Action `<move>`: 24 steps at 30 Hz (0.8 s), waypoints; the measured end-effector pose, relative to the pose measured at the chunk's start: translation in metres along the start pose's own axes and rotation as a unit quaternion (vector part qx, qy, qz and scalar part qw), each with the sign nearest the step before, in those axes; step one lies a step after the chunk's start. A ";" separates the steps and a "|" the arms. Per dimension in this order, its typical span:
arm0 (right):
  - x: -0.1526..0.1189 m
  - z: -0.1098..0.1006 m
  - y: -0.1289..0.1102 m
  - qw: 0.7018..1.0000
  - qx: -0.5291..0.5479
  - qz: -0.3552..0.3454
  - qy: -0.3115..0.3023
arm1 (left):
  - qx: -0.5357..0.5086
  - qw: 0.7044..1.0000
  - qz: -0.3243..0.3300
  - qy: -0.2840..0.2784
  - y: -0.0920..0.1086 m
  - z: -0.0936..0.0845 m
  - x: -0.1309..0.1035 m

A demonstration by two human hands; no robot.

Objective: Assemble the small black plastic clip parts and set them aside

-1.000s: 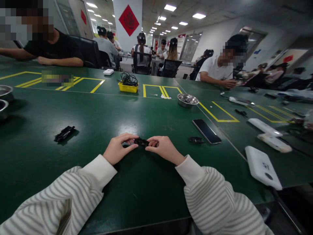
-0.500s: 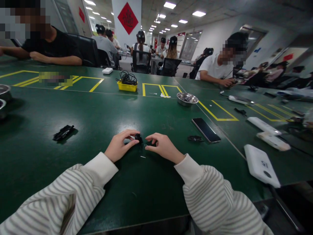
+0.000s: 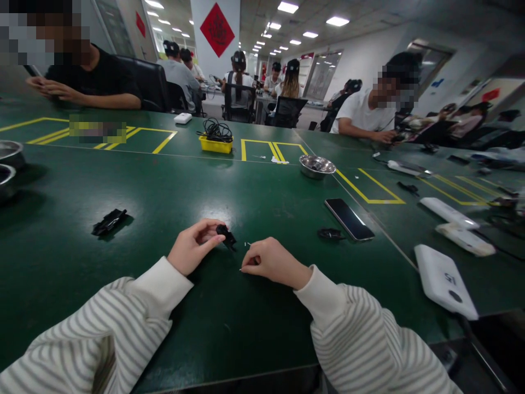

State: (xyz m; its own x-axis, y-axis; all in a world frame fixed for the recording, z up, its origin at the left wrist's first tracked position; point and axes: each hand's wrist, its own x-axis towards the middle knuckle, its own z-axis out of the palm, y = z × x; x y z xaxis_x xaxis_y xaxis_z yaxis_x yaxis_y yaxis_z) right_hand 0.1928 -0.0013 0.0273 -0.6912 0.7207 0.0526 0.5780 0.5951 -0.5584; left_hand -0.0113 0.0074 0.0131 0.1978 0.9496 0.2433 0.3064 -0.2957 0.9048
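My left hand (image 3: 192, 247) grips a small black plastic part (image 3: 227, 237) between thumb and fingers, holding it just above the table. To its right, my right hand (image 3: 268, 262) is closed in a pinch low over the tabletop. A tiny white tip of a thin white stick (image 3: 240, 269) shows at its fingertips; the fingers hide the rest. Small white pieces (image 3: 246, 244) lie on the table between the two hands, too small to make out well.
Another black plastic part (image 3: 110, 222) lies to the left. On the right are a phone (image 3: 349, 219), a black piece (image 3: 330, 234) and a white power bank (image 3: 445, 280). Farther back stand a metal bowl (image 3: 316, 166) and a yellow bin (image 3: 216, 144) with black cable. Co-workers sit across the table.
My right hand has moved down toward me and its open fingers have closed on the white stick that lay on the table. My left hand has shifted slightly left with the black part.
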 end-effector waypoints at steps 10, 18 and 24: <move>-0.004 -0.007 0.010 0.994 -0.071 0.071 0.052 | 0.015 0.981 0.012 -0.193 0.000 -0.001 -0.016; -0.001 0.000 -0.002 0.989 0.068 0.005 0.132 | 0.191 0.943 0.140 -0.233 0.002 0.000 -0.014; -0.001 0.009 -0.006 0.991 0.048 -0.021 0.126 | 0.208 0.942 0.141 -0.223 0.003 0.003 -0.013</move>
State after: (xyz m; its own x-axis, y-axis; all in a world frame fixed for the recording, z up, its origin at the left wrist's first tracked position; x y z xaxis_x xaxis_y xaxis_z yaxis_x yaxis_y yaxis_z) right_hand 0.1861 -0.0091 0.0232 -0.5766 0.7693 0.2753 0.4993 0.5985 -0.6265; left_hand -0.0105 -0.0061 0.0120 0.6687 0.7167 0.1979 0.5039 -0.6326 0.5881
